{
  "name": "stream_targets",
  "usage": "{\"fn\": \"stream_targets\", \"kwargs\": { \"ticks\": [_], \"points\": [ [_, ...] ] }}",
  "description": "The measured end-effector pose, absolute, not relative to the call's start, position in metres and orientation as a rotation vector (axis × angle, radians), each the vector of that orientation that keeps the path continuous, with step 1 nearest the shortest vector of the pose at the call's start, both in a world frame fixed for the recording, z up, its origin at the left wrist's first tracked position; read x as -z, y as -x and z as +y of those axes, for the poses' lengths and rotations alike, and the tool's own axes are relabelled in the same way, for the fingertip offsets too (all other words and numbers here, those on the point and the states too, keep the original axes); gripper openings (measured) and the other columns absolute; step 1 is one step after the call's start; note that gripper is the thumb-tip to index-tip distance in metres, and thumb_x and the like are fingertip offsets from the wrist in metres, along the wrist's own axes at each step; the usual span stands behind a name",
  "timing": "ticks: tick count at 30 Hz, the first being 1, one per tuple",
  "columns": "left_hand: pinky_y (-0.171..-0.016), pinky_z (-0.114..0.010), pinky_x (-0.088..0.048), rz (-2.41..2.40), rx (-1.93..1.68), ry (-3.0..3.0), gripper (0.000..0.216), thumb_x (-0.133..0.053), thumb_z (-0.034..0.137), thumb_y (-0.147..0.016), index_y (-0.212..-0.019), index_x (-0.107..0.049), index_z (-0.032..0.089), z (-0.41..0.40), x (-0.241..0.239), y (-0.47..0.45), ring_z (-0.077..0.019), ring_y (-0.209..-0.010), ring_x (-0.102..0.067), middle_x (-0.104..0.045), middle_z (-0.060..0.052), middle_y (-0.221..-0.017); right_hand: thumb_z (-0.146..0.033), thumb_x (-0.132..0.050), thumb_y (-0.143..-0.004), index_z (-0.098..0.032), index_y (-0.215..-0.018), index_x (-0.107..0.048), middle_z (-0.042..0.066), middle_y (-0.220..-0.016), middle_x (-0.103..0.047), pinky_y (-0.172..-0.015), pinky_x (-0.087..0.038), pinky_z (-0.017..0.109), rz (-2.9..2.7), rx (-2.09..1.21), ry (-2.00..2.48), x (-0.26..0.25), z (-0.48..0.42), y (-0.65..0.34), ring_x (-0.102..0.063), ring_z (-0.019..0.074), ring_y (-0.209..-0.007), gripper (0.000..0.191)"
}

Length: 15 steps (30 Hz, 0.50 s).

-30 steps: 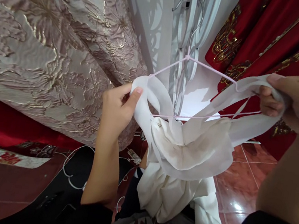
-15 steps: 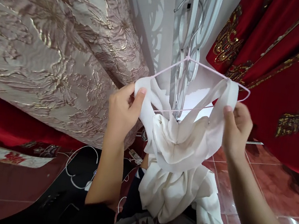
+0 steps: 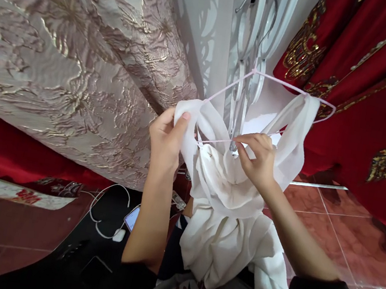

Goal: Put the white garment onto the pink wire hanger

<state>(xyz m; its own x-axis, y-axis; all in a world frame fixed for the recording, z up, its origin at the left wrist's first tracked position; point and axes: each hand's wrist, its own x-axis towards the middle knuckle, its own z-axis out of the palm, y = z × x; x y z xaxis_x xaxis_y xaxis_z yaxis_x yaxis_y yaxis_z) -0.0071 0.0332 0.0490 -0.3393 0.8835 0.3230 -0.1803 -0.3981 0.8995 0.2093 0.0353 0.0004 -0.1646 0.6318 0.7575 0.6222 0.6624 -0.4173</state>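
Observation:
A white garment (image 3: 220, 202) of thin fabric drapes from a pale pink clothes hanger (image 3: 280, 80) and falls in folds over my lap. My left hand (image 3: 164, 142) is closed on the garment's left shoulder, thumb on top, where it loops over the hanger's left arm. With thumb and fingertips, my right hand (image 3: 259, 157) pinches the hanger's thin lower bar near its middle, in front of the neckline. The garment's right shoulder lies over the hanger's right arm, free of my hand. The hanger's metal hook points upward in front of a white ornamental stand.
A pink-and-gold embossed cloth (image 3: 79, 73) hangs at the left, and red cloth with gold embroidery (image 3: 377, 110) at the right. The white scrollwork stand (image 3: 238, 78) rises behind the hanger. Below left, a phone (image 3: 132, 218) and white cable (image 3: 94, 214) lie on a black surface.
My right hand has let go of the garment's right shoulder and moved left to the hanger's lower bar. My left hand still grips the left shoulder.

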Motion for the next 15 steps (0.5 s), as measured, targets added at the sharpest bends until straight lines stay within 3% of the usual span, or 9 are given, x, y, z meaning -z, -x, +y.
{"fn": "stream_targets", "kwargs": {
  "ticks": [2,5,11,15],
  "points": [
    [-0.056,-0.025,-0.049,0.921,-1.744,-0.883,0.008,-0.075,0.027,-0.09,-0.086,-0.073,0.02,0.036,-0.052,0.017,-0.0091,-0.059,-0.054,-0.07,-0.001,-0.085,-0.025,-0.06,-0.096,-0.026,-0.095,-0.073,0.002,-0.092,-0.074,-0.088,-0.045,0.04,-1.797,-0.009,1.017,0.006,0.036,-0.207,-0.065,0.0191,-0.088,0.013],
    [-0.063,-0.023,-0.054,0.721,-1.666,-0.61,0.023,-0.059,0.021,-0.102,-0.081,-0.069,0.019,0.033,-0.055,0.033,-0.0071,-0.065,-0.058,-0.072,-0.001,-0.097,-0.02,-0.058,-0.095,-0.027,-0.096,-0.074,0.002,-0.092,-0.074,-0.088,-0.044,0.04,-1.787,-0.03,1.022,0.008,0.033,-0.206,-0.065,0.0191,-0.089,0.018],
    [-0.076,-0.01,-0.056,0.566,-1.914,-0.246,0.037,-0.04,0.024,-0.11,-0.087,-0.068,0.019,-0.005,-0.018,0.042,-0.0022,-0.076,-0.065,-0.077,-0.001,-0.105,-0.01,-0.054,-0.091,-0.026,-0.097,-0.072,0.002,-0.093,-0.073,-0.087,-0.046,0.04,-1.728,-0.039,0.994,0.01,0.021,-0.204,-0.064,0.0185,-0.088,0.025],
    [-0.091,-0.013,-0.053,0.685,-1.929,-0.147,0.022,-0.049,0.013,-0.102,-0.102,-0.07,0.015,-0.022,0.015,0.023,-0.0057,-0.092,-0.07,-0.076,-0.004,-0.108,-0.008,-0.054,-0.09,-0.026,-0.104,-0.071,0.001,-0.099,-0.073,-0.091,-0.047,0.041,-1.719,-0.075,0.962,0.015,0.013,-0.195,-0.064,0.0181,-0.092,0.028]
  ]
}}
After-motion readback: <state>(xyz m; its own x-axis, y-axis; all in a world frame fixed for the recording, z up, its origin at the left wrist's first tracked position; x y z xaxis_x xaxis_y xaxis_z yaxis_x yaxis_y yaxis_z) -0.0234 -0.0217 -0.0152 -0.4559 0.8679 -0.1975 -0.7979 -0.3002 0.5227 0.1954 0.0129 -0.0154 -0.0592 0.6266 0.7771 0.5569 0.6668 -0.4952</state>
